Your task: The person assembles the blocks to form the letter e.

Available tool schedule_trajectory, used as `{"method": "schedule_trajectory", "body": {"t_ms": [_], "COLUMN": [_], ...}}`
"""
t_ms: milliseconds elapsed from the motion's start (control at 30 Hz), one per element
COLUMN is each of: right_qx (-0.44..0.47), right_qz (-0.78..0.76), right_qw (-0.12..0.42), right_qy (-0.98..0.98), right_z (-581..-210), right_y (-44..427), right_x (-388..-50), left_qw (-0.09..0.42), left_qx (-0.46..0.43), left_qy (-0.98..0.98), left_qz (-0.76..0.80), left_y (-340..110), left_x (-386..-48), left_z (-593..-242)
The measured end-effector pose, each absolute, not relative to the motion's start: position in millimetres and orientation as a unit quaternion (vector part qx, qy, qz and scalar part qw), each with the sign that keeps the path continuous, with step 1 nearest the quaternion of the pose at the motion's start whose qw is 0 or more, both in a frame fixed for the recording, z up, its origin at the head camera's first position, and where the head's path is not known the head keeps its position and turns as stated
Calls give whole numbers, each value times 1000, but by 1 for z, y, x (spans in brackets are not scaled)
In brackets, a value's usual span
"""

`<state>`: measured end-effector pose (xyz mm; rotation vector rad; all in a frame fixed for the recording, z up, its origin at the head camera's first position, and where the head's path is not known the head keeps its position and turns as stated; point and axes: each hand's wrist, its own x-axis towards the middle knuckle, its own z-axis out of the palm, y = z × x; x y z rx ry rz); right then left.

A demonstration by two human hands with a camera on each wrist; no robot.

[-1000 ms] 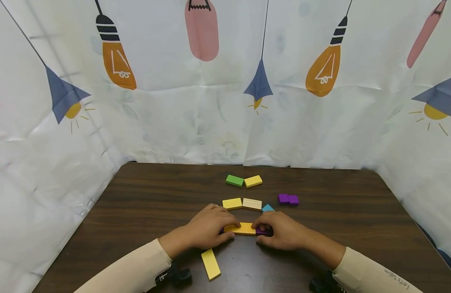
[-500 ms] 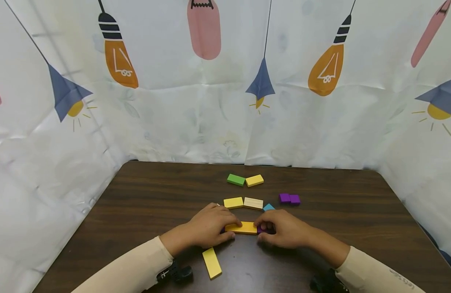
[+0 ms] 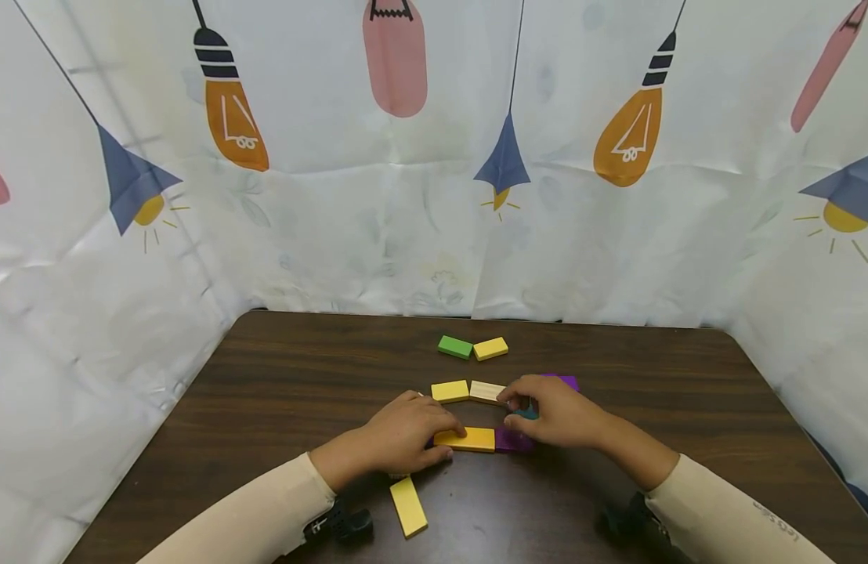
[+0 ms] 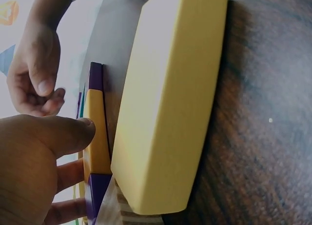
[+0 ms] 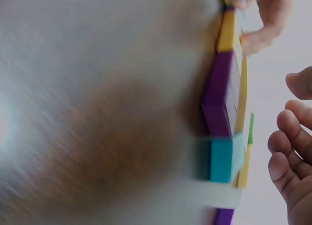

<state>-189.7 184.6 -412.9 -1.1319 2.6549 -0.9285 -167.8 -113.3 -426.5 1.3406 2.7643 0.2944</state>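
My left hand [image 3: 399,439] pinches an orange block [image 3: 479,440] between thumb and fingers, low on the table. Against the block's right end lies a purple block [image 3: 513,440]; another purple block [image 4: 99,186] meets its other end in the left wrist view. My right hand [image 3: 564,413] is over a small blue block [image 3: 527,413], partly covering it. In the right wrist view the fingers of that hand [image 5: 295,142] are loosely bent, with a gap between them and the teal-looking block [image 5: 221,160].
A yellow block [image 3: 450,392] and a pale wooden block [image 3: 485,392] lie behind the orange one. Farther back are a green block [image 3: 455,347] and a yellow one [image 3: 490,348]. Purple pieces [image 3: 566,381] are partly hidden behind my right hand. A long yellow block [image 3: 409,507] lies nearer.
My right hand has left the purple block at the right end of the row and moved back and slightly right to the blue block. My left hand has stayed in place.
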Motion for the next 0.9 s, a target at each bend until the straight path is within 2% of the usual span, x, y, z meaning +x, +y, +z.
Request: {"method": "schedule_trajectory", "body": {"t_ms": [567, 900], "right_qx": [-326, -299], "right_qz": [-246, -233], "right_qw": [31, 43], "right_qy": [912, 924], "right_z": [-405, -405], "right_y": [184, 183], "right_x": [-241, -263], "left_qw": [30, 30], "left_qx": [434, 434], "left_qy": [896, 896], "left_qz": [93, 89], "left_y": [-114, -113], "left_x": [-167, -168], "left_z": [-427, -426]}}
